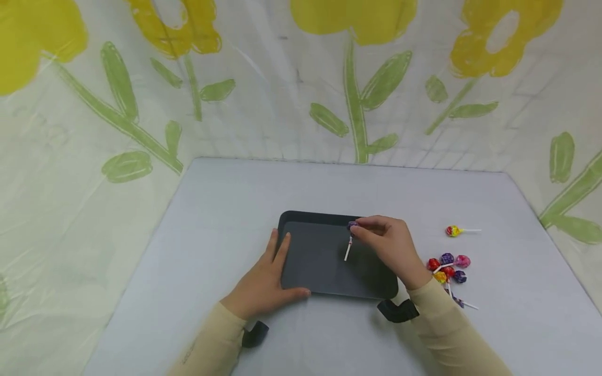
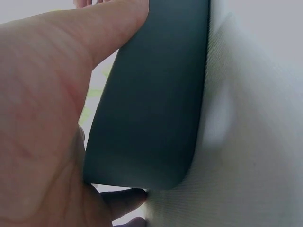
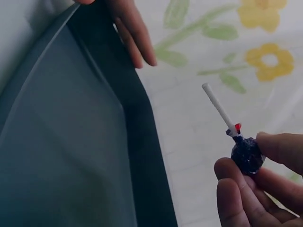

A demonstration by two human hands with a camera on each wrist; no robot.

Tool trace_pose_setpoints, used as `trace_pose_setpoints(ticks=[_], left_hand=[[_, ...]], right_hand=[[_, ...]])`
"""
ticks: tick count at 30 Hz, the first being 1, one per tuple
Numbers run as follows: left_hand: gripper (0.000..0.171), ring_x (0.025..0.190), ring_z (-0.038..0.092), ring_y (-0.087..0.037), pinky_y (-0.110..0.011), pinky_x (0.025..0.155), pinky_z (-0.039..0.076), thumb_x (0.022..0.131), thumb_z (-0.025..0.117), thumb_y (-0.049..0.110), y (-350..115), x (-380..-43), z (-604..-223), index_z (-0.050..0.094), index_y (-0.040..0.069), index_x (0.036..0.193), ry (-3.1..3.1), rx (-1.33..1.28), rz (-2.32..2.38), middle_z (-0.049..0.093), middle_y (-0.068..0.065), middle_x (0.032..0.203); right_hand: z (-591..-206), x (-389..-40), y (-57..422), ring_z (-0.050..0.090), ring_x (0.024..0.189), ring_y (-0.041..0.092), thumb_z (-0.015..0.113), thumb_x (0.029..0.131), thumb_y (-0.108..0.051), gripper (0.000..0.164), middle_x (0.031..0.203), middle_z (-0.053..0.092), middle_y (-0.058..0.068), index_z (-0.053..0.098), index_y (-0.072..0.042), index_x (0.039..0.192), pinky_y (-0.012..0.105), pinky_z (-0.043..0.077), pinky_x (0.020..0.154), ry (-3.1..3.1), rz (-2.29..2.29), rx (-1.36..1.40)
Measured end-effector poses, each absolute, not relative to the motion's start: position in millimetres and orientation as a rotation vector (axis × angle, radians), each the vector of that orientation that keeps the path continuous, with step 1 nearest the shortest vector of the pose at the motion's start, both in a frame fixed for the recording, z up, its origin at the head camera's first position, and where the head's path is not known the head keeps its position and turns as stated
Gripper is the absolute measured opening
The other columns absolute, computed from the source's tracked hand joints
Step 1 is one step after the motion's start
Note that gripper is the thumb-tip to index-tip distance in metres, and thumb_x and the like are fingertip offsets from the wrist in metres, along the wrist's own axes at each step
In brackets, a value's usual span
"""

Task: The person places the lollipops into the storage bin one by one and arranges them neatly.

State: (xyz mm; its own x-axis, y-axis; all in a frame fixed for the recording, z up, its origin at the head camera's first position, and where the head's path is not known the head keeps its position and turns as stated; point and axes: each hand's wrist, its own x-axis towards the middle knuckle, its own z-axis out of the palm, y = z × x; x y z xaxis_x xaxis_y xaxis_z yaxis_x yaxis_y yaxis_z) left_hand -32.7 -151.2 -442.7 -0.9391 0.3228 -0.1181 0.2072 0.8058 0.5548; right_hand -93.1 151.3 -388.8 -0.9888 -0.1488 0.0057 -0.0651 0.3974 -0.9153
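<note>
My right hand pinches a purple-wrapped lollipop by its candy end, above the right part of a dark grey tray. The lollipop's white stick points down and toward me in the head view. At the tray's near left corner is my left hand, fingers straight and spread. Its fingers lie along the left side, while the thumb touches the front edge. The left wrist view shows that thumb against the tray's outer wall.
Several wrapped lollipops in red, purple, pink and yellow lie heaped right of the tray. A yellow and red lollipop lies apart behind them. The white table meets a flower-printed curtain at the back.
</note>
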Motion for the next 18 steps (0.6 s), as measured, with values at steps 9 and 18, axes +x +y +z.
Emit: trace_pose_setpoints(ticks=[9,18], left_hand=[[0.129,0.151,0.037,-0.045,-0.054,0.113,0.046,0.081,0.072,0.080,-152.0,-32.8,-441.7,0.003,0.019,0.171,2.793,0.425,0.812,-0.010,-0.016,0.175],[0.130,0.150,0.038,-0.045,-0.054,0.114,0.045,0.081,0.070,0.082,-152.7,-32.5,-442.7,0.003,0.018,0.171,2.801,0.449,0.837,-0.008,-0.019,0.175]], right_hand=[[-395.1,-110.6,137.8,0.077,0.092,0.037,0.076,0.099,-0.027,0.028,0.097,0.080,0.011,0.080,-0.003,0.113,0.035,0.063,0.077,2.572,-1.677,-0.237],[-393.8,-119.0,115.8,0.077,0.087,0.034,0.077,0.098,-0.027,0.026,0.094,0.080,0.017,0.081,-0.004,0.110,0.029,0.061,0.074,2.555,-1.681,-0.229]])
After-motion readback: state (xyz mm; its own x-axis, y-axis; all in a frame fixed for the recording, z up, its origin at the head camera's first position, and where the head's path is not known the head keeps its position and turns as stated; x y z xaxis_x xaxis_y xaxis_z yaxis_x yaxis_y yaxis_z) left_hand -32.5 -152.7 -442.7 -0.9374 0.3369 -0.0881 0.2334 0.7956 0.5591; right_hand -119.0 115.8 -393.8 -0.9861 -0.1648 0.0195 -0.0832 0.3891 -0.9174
